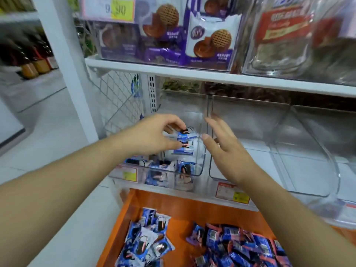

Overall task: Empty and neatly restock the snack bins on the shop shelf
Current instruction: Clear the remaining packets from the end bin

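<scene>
On the white shop shelf (192,74), the left hand (154,134) pinches blue snack packets (185,140) inside a clear bin (200,166); the right hand (223,143), seemingly relaxed and open, hovers beside it.

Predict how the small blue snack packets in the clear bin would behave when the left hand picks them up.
The snack packets are probably light: left hand pinches several together. Glossy, crinkled wrappers suggest they flex and could slide apart in a loose grip.
</scene>
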